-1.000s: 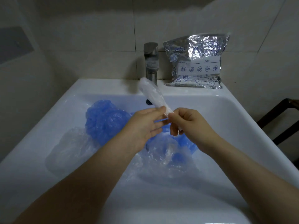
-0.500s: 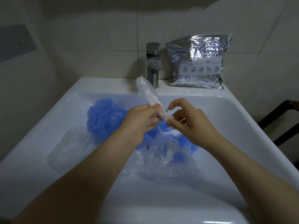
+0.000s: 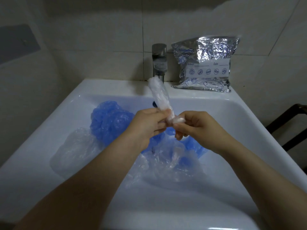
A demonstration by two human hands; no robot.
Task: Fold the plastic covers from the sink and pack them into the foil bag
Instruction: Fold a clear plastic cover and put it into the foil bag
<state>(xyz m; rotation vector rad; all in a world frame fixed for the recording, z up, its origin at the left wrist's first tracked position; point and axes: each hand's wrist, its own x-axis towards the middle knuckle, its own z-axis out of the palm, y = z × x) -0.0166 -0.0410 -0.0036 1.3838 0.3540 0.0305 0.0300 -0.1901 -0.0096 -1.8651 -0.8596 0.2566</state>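
Note:
A clear plastic cover (image 3: 159, 95), folded into a narrow strip, stands up above the white sink (image 3: 249, 123). My left hand (image 3: 147, 126) grips its lower part. My right hand (image 3: 197, 126) pinches its bottom end, bent towards the right. Under my hands lie crumpled blue covers (image 3: 110, 121) and clear covers (image 3: 78, 150) in the basin. The silver foil bag (image 3: 206, 63) leans against the tiled wall on the sink's back right ledge.
A metal tap (image 3: 159, 61) stands at the back middle of the sink, just behind the held strip. A dark wooden frame (image 3: 289, 122) sits to the right of the sink. Tiled walls close in the back and left.
My right hand has closed back onto the strip's bottom end and bent it rightward. The strip's top has swung slightly right, towards the tap.

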